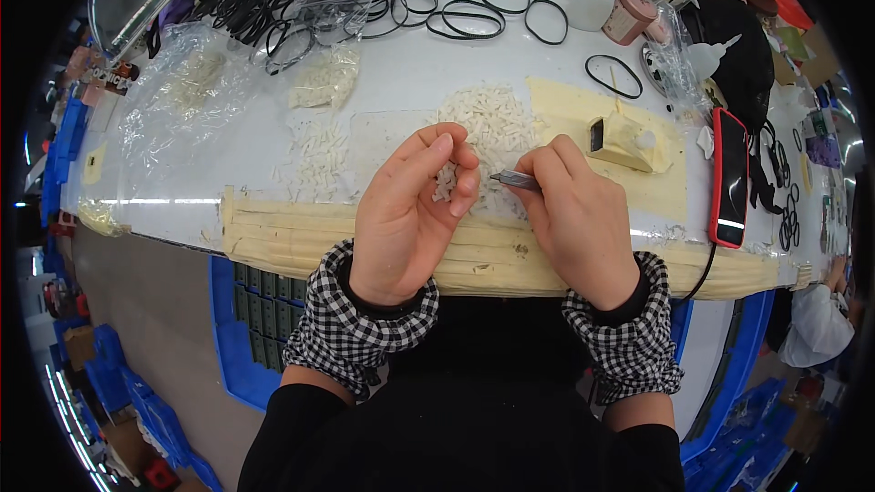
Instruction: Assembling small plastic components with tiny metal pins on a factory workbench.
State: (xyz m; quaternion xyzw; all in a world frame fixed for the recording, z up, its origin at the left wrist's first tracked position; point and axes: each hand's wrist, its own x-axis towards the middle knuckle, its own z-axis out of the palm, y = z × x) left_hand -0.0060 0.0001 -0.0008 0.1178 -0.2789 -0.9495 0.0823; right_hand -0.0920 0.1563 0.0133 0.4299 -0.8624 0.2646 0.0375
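My left hand (408, 199) is cupped, with its fingers curled round a few small white pieces (444, 184). In my right hand (583, 210) a small grey pointed metal tool (517, 179) is pinched between thumb and fingers, its tip toward the left hand. Its far end is hidden in the grip, so I cannot tell its exact kind. Just beyond both hands lies a heap of small white pieces (488, 118). A looser scatter of white pieces (319, 159) lies to the left.
Many black rubber-like loops (465, 20) lie at the back. Clear plastic bags (187, 100) are at the left. A yellow tape-wrapped block (624, 144) sits right of the heap, then a red-framed phone-like device (729, 178) with a cable. Beige tape covers the table's front edge (283, 228). Blue trays (239, 346) stand below.
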